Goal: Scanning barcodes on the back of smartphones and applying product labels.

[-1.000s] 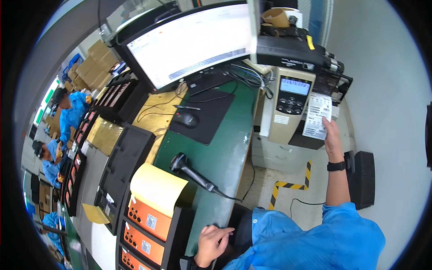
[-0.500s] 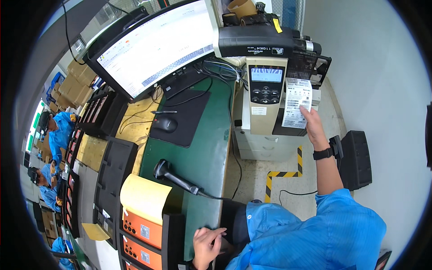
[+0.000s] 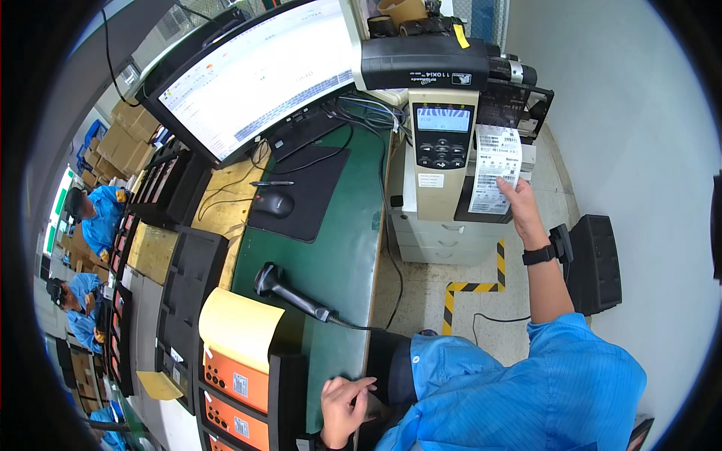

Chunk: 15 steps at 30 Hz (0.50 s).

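Note:
A strip of white printed labels [image 3: 495, 161] hangs from the front of the beige and black label printer [image 3: 441, 154]. My right hand [image 3: 520, 204] grips the strip's lower edge, the thumb on its printed face and the other fingers partly hidden behind it. A dark band with a box-shaped device circles that wrist. My left hand [image 3: 346, 406] rests by the near edge of the green table [image 3: 338, 244], its fingers loosely bent and apart, with nothing seen in them. Just left of it stands a black rack [image 3: 287, 391] of orange boxes [image 3: 239, 376].
A handheld barcode scanner [image 3: 289, 293] lies on the table, its cord running off the right edge. Beyond it are a mouse [image 3: 272, 203], a pen [image 3: 272, 183] and a lit monitor [image 3: 259, 75]. Yellow paper [image 3: 244, 323] covers part of the rack. Co-workers in blue [image 3: 101, 222] are at far left.
The printer's label strip looks slightly longer at its upper end, and the printer's screen reads differently. My right hand keeps its grip; my left hand has barely moved. The view has shifted slightly.

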Tool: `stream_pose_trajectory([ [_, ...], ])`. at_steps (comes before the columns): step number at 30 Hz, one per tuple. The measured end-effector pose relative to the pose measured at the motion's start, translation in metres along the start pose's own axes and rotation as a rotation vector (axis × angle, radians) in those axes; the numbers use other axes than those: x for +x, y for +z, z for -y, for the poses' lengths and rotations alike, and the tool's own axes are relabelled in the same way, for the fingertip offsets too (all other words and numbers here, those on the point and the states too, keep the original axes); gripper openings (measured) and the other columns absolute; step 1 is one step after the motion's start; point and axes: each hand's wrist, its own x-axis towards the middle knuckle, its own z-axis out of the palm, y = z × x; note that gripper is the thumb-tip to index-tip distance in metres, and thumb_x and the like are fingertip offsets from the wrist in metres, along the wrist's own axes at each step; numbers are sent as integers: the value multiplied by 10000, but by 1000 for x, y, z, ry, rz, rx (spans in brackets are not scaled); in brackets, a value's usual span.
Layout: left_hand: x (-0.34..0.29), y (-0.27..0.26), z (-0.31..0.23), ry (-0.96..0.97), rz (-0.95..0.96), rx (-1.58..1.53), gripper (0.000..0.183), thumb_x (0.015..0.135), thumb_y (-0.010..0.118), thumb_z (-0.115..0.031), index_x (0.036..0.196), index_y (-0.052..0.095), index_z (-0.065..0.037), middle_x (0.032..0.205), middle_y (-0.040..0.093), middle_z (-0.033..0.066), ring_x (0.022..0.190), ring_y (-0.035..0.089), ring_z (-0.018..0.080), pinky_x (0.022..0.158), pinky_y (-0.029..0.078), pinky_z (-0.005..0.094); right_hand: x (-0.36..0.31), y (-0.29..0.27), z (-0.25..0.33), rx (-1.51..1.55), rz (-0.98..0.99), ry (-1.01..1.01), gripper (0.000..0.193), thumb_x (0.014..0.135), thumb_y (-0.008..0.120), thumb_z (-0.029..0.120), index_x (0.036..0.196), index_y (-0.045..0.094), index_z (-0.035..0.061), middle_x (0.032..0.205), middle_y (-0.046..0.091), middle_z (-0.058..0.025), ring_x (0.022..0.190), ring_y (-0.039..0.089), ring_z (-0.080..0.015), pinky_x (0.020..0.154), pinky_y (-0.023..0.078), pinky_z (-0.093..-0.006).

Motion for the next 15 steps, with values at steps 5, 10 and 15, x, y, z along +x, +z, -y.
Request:
stream_pose_trajectory([
  [5,2,2,1,18,-2,15,183,833,650,-65,962,765,-125,788,720,-69,657,550,171,683,409,313,3,-21,-8,-250,-48,-43,288,932,712,243,1027,706,-29,929,735,-72,792,663,-108,731,523,-270],
  [10,6,2,2,21,-22,18,173,833,659,-72,955,767,-132,781,721,-70,646,544,162,672,402,304,2,-20,-5,-344,-50,-81,292,897,744,247,981,720,-32,862,735,-70,741,656,-101,680,516,-264],
  [15,3,-6,-5,13,-44,12,201,830,641,-60,974,771,-115,791,736,-54,657,543,172,700,418,311,2,-22,-9,-659,-59,-103,259,860,740,231,941,729,-14,777,721,-82,673,641,-122,630,498,-303],
])
